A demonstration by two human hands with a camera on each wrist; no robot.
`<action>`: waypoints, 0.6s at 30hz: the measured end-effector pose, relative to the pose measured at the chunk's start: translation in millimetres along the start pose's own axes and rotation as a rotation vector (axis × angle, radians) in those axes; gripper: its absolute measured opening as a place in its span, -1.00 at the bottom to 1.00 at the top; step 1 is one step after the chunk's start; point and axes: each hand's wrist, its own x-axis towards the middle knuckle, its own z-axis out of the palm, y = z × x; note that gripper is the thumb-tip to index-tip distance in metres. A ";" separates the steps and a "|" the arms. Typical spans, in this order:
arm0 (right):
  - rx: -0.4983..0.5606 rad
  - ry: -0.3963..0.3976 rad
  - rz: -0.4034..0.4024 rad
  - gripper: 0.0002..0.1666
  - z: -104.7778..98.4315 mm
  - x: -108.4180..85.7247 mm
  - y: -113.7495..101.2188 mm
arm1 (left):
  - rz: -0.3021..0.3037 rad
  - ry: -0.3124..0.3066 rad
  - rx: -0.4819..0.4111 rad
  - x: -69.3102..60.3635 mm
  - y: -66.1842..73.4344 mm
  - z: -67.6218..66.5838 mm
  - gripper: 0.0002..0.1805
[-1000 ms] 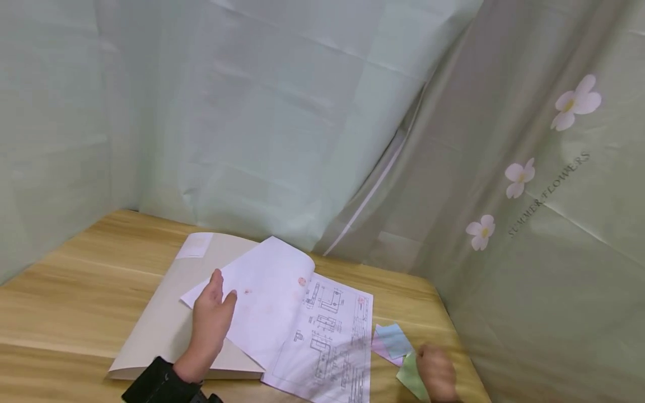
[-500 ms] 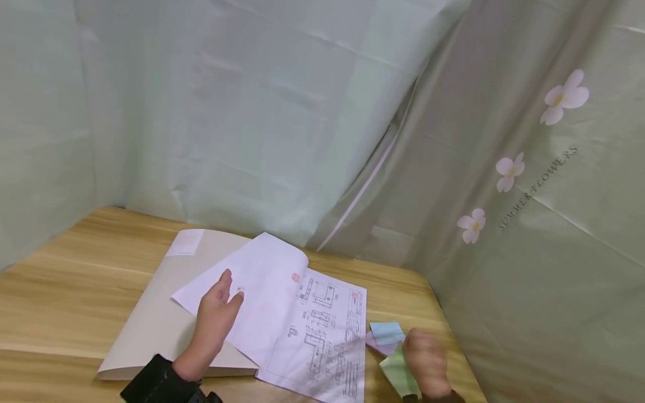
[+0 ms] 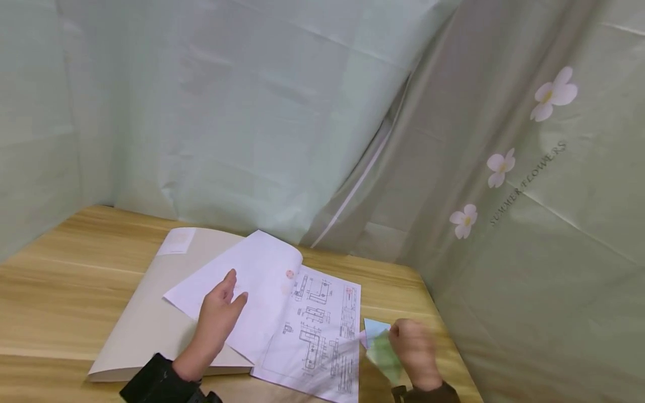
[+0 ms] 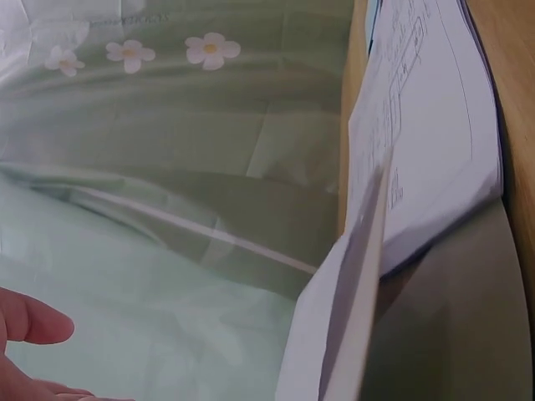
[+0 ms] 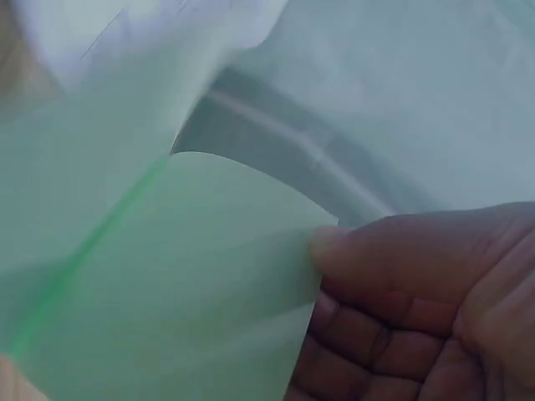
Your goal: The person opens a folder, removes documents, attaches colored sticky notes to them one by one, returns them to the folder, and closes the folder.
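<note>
My right hand [image 3: 415,350] pinches a corner of a green sticky note [image 5: 192,276] between thumb and curled fingers. The green paper looks folded or doubled, with a bright green line across it. In the head view the green note partly covers a blue note [image 3: 374,330], and a sliver of a pink note [image 3: 362,337] shows beside that. My left hand [image 3: 215,324], fingers extended and thumb apart, is over the turned-back white page [image 3: 259,268]; contact is unclear. Right of that page lies a sheet with technical drawings [image 3: 322,324]. Both lie partly across a beige folder [image 3: 146,319].
A white label [image 3: 176,240] is on the folder's upper left corner. The wooden table [image 3: 45,285] ends at pale green curtains [image 3: 242,112] behind and at the right. A flower-printed curtain [image 3: 554,252] hangs close to the right hand.
My right hand has moved left and slightly up in the head view with the green note, which now overlaps more of the blue and pink notes. The view has shifted slightly; my left hand barely moves.
</note>
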 end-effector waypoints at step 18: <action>0.563 -0.241 0.056 -0.88 1.8 36.9 -83.2 | 0.066 -0.177 0.082 -14.3 -6.6 43.9 -0.47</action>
